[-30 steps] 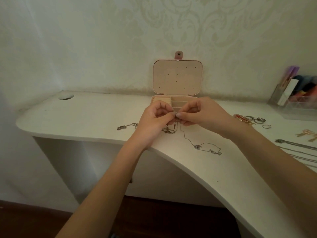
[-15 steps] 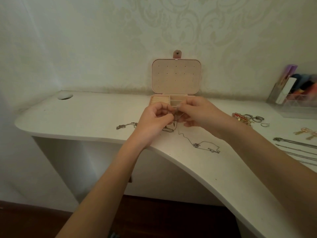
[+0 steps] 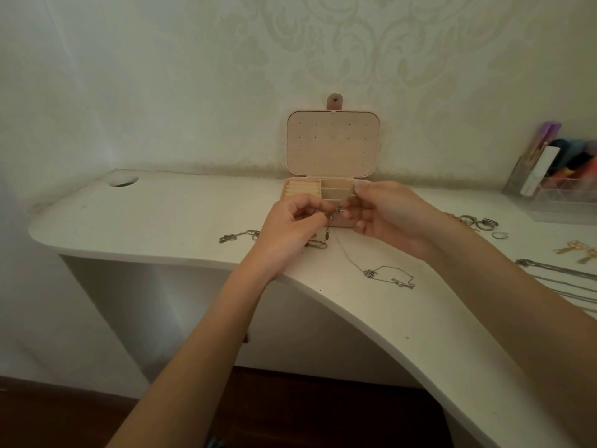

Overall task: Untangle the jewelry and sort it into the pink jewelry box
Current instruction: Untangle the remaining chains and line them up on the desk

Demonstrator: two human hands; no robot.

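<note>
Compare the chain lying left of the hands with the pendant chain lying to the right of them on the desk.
The left chain lies short and bunched in a nearly straight line, while the pendant chain spreads in thin loose curves. The left chain looks thicker; the pendant chain is fine and carries a small round pendant. The left chain's right end passes behind the left hand; the pendant chain rises toward the tangle that both hands pinch. Both are dark metal on the white desk.

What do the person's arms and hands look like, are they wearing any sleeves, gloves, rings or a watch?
Both forearms are bare up to the bottom edge of the picture, with no sleeves showing. The left hand and right hand are ungloved. No watch, bracelet or ring can be made out on either, though the light is dim.
</note>
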